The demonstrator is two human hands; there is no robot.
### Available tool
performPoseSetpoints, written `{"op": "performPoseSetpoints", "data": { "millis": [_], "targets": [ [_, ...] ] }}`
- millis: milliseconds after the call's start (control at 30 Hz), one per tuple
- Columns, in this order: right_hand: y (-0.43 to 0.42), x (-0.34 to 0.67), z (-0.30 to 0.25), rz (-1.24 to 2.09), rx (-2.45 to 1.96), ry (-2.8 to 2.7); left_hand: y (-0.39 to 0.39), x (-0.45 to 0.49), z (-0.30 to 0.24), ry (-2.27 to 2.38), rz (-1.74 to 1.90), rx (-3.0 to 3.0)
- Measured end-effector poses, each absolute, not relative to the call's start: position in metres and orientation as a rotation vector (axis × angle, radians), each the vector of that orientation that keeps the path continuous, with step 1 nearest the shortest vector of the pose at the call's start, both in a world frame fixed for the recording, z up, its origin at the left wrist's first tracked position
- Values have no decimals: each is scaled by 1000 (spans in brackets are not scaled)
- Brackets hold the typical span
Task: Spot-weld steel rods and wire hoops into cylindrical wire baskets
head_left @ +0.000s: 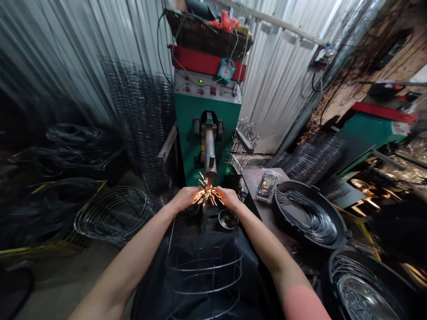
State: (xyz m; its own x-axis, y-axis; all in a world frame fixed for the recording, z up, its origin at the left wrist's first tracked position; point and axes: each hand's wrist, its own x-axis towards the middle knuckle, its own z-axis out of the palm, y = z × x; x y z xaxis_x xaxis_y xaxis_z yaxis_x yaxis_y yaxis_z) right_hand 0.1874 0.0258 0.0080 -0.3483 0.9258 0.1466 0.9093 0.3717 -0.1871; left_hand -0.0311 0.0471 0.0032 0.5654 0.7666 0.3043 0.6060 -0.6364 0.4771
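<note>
Left hand (pixel 184 198) and right hand (pixel 228 197), fingers curled but their hold impossible to tell, should brace level beside the sparks (pixel 207 194).

And there go the sparks (pixel 207 195), a bright orange burst right under the metal electrode arm (pixel 210 153) of the green machine (pixel 187 129)! The left hand (pixel 185 198) and right hand (pixel 228 198) are up at either side of the flash, fingers curled in close, though the glare hides what they grip. Below, between the forearms, sits a rounded wire frame (pixel 208 293), over a dark apron (pixel 150 284). Up top, a green light (pixel 200 81) glows beside a teal dial (pixel 226 70). Over on the right, a phone (pixel 267 184) lies just beside a black pan (pixel 325 200) of curved wires (pixel 320 226)!
</note>
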Motion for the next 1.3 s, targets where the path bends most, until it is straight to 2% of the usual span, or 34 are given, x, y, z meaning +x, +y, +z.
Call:
{"op": "performPoseSetpoints", "data": {
  "millis": [833,1133,1300],
  "targets": [
    [29,187,10,211,-1702,-2258,52,-30,8,1145,694,2407],
    [19,199,-6,654,-1500,-1872,51,-29,10,1158,731,2371],
    [13,202,-9,692,-1547,-1810,48,-29,13,1186,746,2349]
  ]
}}
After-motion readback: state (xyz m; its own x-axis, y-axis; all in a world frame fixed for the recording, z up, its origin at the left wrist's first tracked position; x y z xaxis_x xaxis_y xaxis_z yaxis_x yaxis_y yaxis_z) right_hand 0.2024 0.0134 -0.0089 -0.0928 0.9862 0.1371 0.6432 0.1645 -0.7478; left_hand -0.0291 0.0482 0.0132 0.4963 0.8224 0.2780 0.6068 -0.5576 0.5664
